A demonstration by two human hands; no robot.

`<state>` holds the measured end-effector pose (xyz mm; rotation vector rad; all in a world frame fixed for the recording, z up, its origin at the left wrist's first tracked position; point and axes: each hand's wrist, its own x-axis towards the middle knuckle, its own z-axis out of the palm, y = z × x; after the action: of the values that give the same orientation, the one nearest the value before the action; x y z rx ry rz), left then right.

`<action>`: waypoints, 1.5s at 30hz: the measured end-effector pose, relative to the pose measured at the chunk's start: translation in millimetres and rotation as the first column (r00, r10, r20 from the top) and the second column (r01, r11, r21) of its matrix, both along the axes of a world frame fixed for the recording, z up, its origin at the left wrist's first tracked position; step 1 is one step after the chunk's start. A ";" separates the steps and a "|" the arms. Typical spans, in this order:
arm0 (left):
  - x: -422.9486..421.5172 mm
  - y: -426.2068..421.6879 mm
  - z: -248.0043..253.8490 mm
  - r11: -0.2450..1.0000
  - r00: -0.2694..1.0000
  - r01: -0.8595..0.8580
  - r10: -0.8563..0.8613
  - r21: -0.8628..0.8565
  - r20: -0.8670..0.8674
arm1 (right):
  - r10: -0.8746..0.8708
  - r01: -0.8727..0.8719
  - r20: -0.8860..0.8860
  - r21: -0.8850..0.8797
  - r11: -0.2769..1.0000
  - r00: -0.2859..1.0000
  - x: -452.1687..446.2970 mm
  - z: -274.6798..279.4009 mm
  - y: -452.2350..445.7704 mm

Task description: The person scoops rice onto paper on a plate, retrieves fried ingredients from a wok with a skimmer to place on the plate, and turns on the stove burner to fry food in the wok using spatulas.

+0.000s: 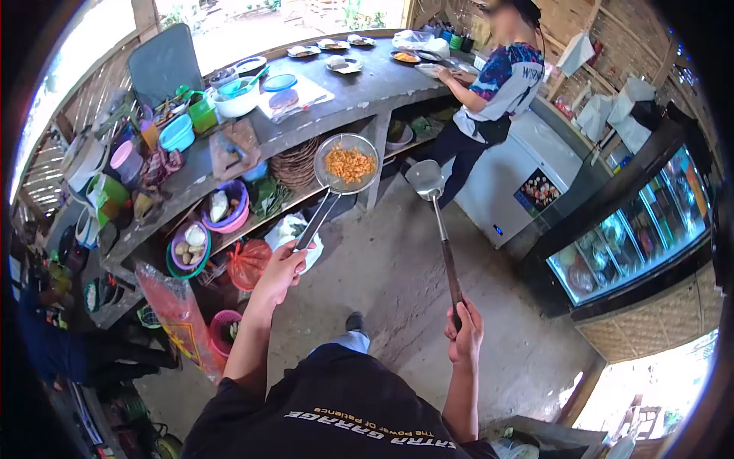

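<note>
**Strainer (348,142) and spatula (450,268) held out before a kitchen counter (367,86)**

The long grey counter curves across the far side of the room, crowded with bowls and containers at its left end. On the right, a glass-fronted fridge (634,233) stands lit from inside, and between it and the counter is a white chest freezer (501,195). Another person (508,80), in a patterned shirt, stands by the counter's right part, hands over its top.

The spatula, with a broad metal head and a long dark grip, points away from the wearer, its head raised over the floor. Left of that head and apart from it, the round mesh strainer is held in the air in front of the counter. The right hand (465,329) is closed around the lower end of the spatula's grip; the left hand (284,268) is wrapped around the strainer's dark handle.

Several plates (334,45) stand along the counter's far side. Smallest are the orange food pieces (349,164), heaped in the middle of the strainer, bare mesh showing around them.
</note>
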<state>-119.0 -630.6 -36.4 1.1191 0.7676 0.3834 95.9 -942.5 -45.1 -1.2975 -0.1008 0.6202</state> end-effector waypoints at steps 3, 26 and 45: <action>69.2 61.9 13.7 0.998 0.999 -0.045 0.046 0.032 -0.020 | 0.089 -0.089 0.023 -0.018 0.996 0.996 71.7 16.8 70.4; 371.5 352.3 25.3 0.897 0.917 -0.345 0.385 0.278 -0.102 | 0.471 -0.473 0.139 -0.021 0.881 0.871 457.1 29.3 444.4; 419.8 586.7 -4.9 0.810 0.895 -0.183 0.371 0.557 -0.245 | 0.430 -0.279 0.702 -0.328 0.903 0.568 513.9 -2.4 703.5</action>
<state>300.7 -43.9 -41.3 1.6186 1.1953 0.6900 609.8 -239.0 -47.5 -1.6717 -1.0713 0.3735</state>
